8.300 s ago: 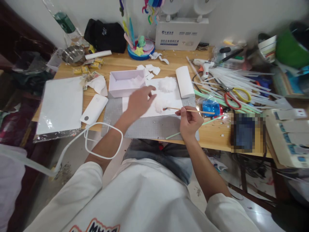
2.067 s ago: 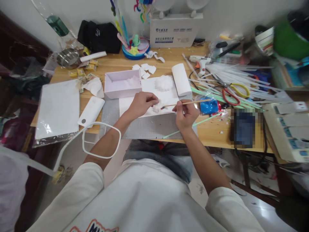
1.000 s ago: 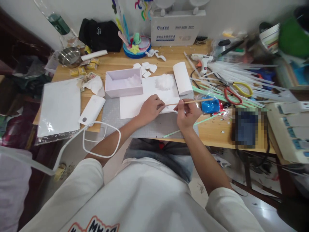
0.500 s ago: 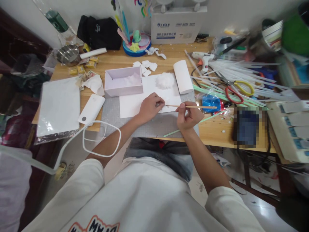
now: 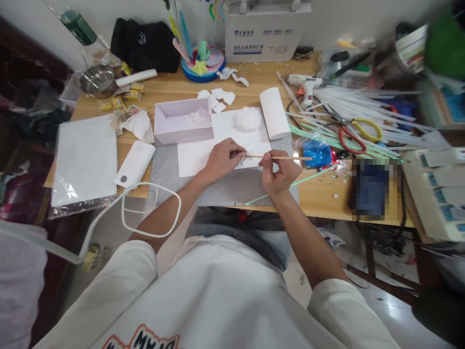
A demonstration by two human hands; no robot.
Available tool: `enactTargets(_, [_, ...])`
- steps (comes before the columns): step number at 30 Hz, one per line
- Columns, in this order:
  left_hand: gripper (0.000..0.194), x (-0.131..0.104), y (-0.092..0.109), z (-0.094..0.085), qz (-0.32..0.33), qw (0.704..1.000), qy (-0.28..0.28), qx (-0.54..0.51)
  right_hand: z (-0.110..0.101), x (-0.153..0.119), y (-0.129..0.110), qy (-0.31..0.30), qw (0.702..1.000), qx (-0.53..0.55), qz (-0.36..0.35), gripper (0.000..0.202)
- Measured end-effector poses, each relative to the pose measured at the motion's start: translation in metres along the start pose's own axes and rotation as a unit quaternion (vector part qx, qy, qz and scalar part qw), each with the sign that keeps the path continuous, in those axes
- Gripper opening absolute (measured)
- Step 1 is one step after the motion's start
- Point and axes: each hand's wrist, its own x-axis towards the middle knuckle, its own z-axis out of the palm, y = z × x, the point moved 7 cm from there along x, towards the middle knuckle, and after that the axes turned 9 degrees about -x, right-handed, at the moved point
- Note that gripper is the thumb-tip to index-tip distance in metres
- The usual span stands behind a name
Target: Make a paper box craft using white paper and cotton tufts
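Wooden stick (image 5: pixel 279 157) pinched in right hand (image 5: pixel 278 172) fingers near desk (image 5: pixel 327 198) front edge, left hand (image 5: pixel 221 160) fingertips pressed together at stick tip, over white paper (image 5: pixel 203 155), fluff (image 5: pixel 247 118) beyond.

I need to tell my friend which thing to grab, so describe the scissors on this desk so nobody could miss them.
Start at the wooden desk and look to its right side, into the heap of clear plastic sticks. The scissors lie on top of that heap, right of the blue packet. Their looped handles, one red and one yellow, stand out from the pale sticks.
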Motion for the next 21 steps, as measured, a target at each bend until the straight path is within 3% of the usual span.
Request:
enactTargets(5, [0.016, -0.0007, -0.0016, 0.0003, 0.011, 1.000, 0.001, -0.002, -0.0038, 0.0000, -0.0006, 0.020, 1.000, 0.016, -0.008, 0.027])
enactTargets(21, [0.017, -0.0009, -0.0013, 0.0014, 0.028, 0.999, 0.017, -0.016, 0.0027, -0.0003, -0.0045, 0.005, 0.999, -0.016, -0.040, 0.028])
